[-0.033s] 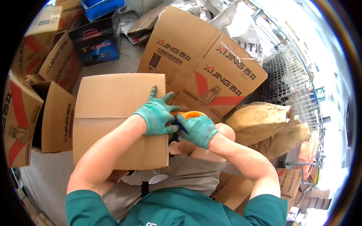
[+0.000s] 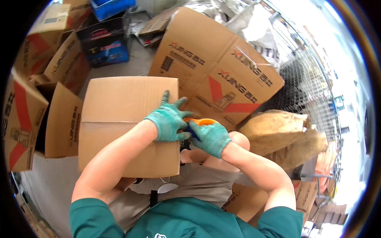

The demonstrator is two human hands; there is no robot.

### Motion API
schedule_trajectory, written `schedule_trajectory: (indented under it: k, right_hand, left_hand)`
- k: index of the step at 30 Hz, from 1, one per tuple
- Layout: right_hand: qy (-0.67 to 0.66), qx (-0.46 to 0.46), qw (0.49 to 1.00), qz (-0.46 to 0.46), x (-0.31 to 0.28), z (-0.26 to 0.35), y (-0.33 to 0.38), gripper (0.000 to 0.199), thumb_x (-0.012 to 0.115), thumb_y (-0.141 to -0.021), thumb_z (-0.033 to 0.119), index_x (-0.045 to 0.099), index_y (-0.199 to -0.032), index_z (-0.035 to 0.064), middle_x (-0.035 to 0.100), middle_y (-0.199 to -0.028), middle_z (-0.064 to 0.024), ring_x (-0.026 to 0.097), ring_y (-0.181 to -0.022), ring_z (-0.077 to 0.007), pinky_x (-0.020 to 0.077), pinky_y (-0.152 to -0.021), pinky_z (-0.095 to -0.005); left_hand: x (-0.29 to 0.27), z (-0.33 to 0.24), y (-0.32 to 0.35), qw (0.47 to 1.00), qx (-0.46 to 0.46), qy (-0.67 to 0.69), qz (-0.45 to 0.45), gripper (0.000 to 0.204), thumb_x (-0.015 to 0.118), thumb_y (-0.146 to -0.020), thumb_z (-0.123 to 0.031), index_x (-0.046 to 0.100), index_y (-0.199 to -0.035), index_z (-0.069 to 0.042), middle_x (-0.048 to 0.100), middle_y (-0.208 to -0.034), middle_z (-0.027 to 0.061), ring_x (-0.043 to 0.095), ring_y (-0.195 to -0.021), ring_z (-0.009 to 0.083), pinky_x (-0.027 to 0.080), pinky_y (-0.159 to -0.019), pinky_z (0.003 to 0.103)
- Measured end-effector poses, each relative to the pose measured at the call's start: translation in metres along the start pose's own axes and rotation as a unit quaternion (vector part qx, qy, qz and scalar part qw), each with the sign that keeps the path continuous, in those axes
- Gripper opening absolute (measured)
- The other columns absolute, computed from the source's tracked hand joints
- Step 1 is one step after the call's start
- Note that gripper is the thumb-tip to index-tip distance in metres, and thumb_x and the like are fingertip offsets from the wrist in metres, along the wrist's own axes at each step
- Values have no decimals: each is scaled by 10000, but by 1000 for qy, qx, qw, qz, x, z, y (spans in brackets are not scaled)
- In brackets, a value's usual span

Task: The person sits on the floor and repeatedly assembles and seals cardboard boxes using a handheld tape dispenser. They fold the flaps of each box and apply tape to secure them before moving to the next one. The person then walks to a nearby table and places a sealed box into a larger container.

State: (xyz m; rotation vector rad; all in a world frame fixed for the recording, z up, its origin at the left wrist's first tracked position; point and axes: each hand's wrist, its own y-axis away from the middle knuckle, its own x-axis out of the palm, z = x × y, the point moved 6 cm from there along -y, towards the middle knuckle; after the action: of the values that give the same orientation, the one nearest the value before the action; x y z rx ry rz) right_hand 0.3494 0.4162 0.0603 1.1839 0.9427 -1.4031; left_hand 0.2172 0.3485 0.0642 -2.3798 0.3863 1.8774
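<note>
Both hands: left hand [image 2: 168, 121] spread flat on cardboard box [image 2: 119, 115], right hand [image 2: 212, 138] gripping orange tape dispenser [image 2: 200, 121] beside it

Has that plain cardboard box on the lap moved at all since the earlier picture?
No. The plain cardboard box sits at the same spot against the printed carton behind it.

Packing or storage area, stacked printed cardboard cartons [image 2: 216, 67], wire mesh cage [image 2: 305, 79], filled brown sacks [image 2: 274, 131], concrete floor [image 2: 51, 186]
</note>
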Motion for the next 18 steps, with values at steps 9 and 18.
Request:
schedule_trajectory:
  k: [9, 18]
  right_hand:
    - [-74, 49, 995, -36, 4, 4, 0, 394, 700, -915, 308, 631, -1264, 139, 747, -846, -104, 739, -765, -341, 574, -676, -461]
    - [53, 54, 997, -18, 56, -28, 4, 359, 664, -960, 313, 649, -1314, 261, 739, -847, -99, 732, -778, -331, 560, -660, -447]
  left_hand:
    - [9, 3, 4, 999, 2, -31, 17, 486, 516, -987, -555, 751, -1290, -256, 511, -1582, -31, 275, -1569, 344, 99, -1186, 809]
    - [8, -1, -7, 999, -18, -35, -21, 469, 490, -992, -544, 763, -1256, -269, 434, -1638, 10, 233, -1585, 340, 71, -1216, 773]
